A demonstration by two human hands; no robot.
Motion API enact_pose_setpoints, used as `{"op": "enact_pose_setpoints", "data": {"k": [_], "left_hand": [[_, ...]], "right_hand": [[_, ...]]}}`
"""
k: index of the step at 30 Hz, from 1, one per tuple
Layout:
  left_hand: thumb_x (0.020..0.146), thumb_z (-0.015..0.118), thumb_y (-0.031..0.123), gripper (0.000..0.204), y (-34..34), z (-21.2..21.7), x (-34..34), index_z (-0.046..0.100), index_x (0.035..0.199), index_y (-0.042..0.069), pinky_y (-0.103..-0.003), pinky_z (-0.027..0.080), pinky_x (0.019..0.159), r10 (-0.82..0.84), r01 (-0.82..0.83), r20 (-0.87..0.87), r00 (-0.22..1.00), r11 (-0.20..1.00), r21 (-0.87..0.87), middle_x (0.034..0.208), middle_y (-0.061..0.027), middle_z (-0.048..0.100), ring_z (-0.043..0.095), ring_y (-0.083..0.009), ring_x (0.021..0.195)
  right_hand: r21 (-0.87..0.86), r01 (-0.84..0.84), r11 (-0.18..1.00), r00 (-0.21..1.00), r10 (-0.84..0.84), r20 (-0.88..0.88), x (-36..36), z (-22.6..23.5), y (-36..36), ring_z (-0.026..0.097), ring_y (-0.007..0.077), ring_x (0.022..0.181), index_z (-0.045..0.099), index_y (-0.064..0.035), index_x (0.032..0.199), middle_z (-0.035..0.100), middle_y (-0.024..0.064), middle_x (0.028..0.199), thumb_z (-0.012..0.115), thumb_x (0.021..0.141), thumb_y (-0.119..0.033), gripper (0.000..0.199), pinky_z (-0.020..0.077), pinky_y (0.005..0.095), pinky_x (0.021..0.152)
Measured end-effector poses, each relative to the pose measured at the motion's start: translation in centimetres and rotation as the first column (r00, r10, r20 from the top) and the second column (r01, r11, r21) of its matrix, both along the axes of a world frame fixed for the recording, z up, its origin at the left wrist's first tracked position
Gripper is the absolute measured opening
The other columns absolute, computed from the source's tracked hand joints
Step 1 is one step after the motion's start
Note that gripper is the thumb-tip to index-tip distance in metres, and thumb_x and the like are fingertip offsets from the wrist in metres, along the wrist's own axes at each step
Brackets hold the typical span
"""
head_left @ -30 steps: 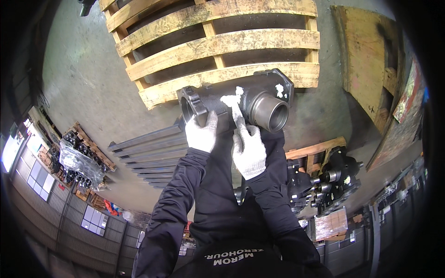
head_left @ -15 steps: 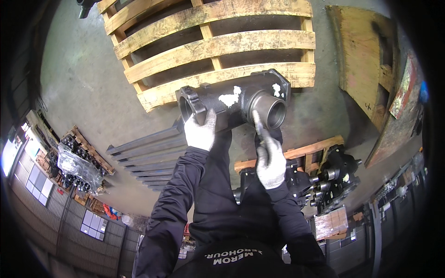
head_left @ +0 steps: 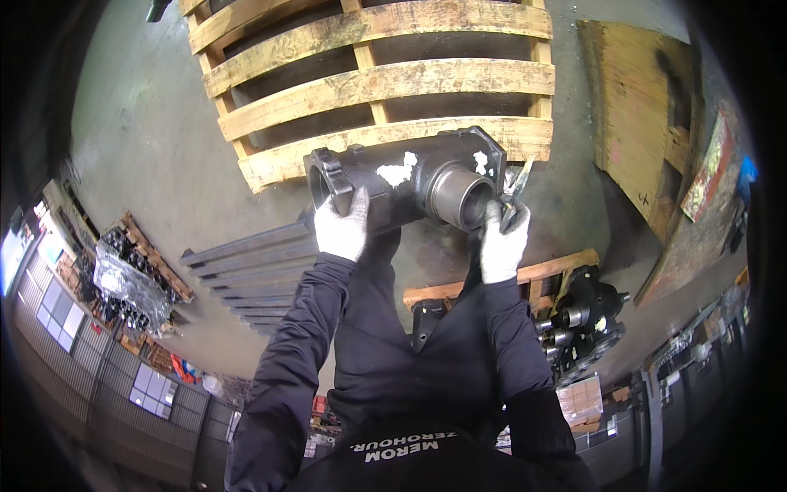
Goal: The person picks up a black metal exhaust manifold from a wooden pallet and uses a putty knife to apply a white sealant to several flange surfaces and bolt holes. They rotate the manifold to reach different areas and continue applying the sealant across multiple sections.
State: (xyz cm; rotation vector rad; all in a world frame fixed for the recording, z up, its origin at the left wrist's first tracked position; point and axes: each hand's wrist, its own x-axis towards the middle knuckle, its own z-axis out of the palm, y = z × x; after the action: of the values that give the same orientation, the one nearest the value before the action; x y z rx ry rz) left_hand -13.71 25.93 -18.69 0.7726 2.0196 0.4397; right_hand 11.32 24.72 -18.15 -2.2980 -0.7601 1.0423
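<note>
A black cast-metal housing (head_left: 389, 187) lies across in front of my legs, with open round ends. Two white patches mark its upper side, and a bare steel collar (head_left: 453, 195) sticks out toward me near its right end. My left hand (head_left: 342, 223) grips the lugged rim at the housing's left end, its thumb on top. My right hand (head_left: 503, 240), beside the collar's open mouth, closes round a slim tool with a shiny, blade-like end (head_left: 516, 177) pointing away from me. Its handle is mostly hidden in the fingers, so its exact kind cannot be made out.
Just beyond the housing is a wooden slatted pallet (head_left: 377, 90). Dark metal bars (head_left: 254, 262) lie at the left. More black castings (head_left: 590, 307) rest by a pallet near my right leg. Wooden boards (head_left: 639, 107) stand far right; plastic-wrapped parts (head_left: 131, 283) are far left.
My right hand has moved up and to the right, from in front of the steel collar to beside its mouth; the tool's shiny end now points away. My left hand keeps its grip.
</note>
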Motion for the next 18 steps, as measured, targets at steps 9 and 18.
{"op": "enact_pose_setpoints", "data": {"k": [9, 18], "left_hand": [[0.095, 0.072, 0.019, 0.026, 0.6, 0.4, -0.2, 0.070, 0.098, -0.006, -0.031, 0.052, 0.069, 0.019, -0.019, -0.002, 1.000, 0.999, -0.046, 0.084, -0.0091, 0.073, 0.064, -0.0111, 0.075], [0.096, 0.070, 0.017, 0.024, 1.4, 0.6, -0.3, 0.070, 0.101, -0.006, -0.029, 0.052, 0.071, 0.031, -0.030, 0.045, 0.998, 0.999, -0.024, 0.086, -0.0074, 0.073, 0.063, -0.0100, 0.076]], "right_hand": [[0.030, -0.567, 0.823, 0.791, 0.555, -0.256, -5.5, 4.5, -3.9, 0.066, 0.0395, 0.090, 0.049, -0.0178, 0.150, 0.062, 0.0204, 0.105, 0.060, 0.098, -0.020, 0.053, 0.0557, 0.0463, 0.077], [-0.101, -0.632, 0.769, 0.775, 0.629, -0.058, -8.9, 1.4, -5.4, 0.065, 0.0322, 0.080, 0.051, -0.0242, 0.149, 0.059, 0.0112, 0.097, 0.060, 0.098, -0.026, 0.052, 0.0556, 0.0443, 0.067]]}}
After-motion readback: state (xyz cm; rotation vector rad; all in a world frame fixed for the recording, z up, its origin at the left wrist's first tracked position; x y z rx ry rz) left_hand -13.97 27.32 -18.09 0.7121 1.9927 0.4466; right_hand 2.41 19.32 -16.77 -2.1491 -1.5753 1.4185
